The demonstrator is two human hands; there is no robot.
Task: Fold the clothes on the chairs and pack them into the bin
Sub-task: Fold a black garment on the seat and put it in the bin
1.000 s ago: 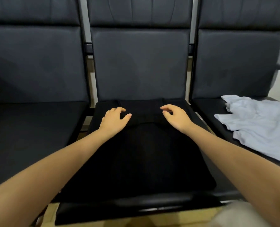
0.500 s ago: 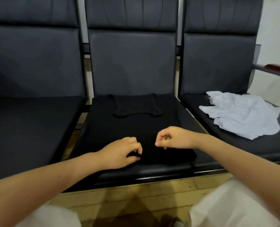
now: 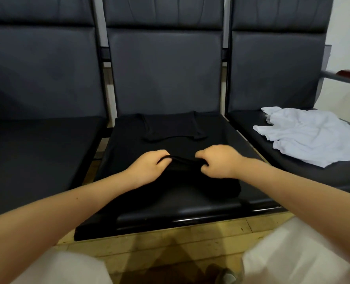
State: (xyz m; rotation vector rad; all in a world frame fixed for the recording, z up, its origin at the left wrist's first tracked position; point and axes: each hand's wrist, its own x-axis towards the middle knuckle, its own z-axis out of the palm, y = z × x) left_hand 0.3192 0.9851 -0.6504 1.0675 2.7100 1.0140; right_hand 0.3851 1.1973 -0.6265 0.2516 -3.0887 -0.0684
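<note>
Black cloth, the shirt (image 3: 176,140), lies flat on the middle seat (image 3: 190,210), and its near hem is pinched by the left hand (image 3: 149,168) and the right hand (image 3: 218,161), both curled tight on the fabric. By judgement, the hem should be raised level and carried toward the collar so that the corners meet squarely, then pressed smooth. The seat's front edge is close below the wrists; room is open ahead up to the backrest. Farther right, a white garment (image 3: 307,136) lies crumpled on the next seat. No bin is seen.
</note>
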